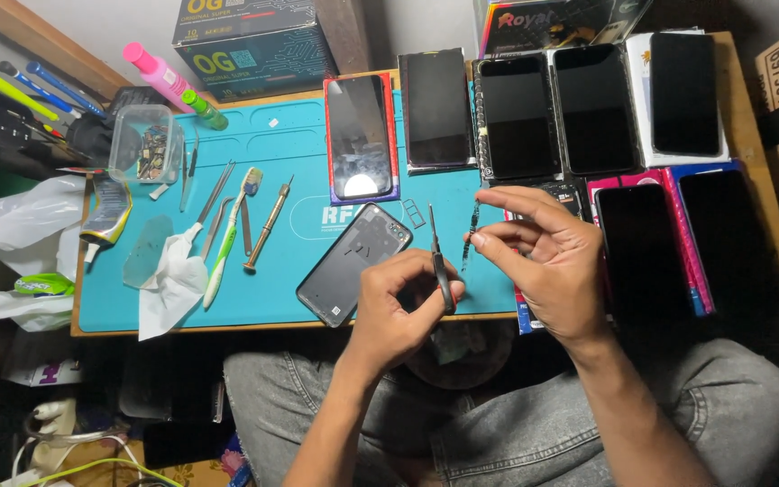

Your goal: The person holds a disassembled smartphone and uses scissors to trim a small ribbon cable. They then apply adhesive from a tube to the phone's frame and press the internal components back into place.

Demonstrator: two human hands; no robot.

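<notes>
My left hand grips thin metal tweezers that point up and away from me, over the near edge of the blue work mat. My right hand pinches a small dark part between thumb and forefinger, just right of the tweezer tips, and a thin dark strip hangs from it. A dark phone back cover lies tilted on the mat, left of my left hand. A small metal card tray lies just beyond it.
Several phones with black screens lie in a row along the far and right side. A screwdriver, a toothbrush, picks and a tissue lie on the mat's left. A clear plastic box, bottles and cardboard boxes stand at the back.
</notes>
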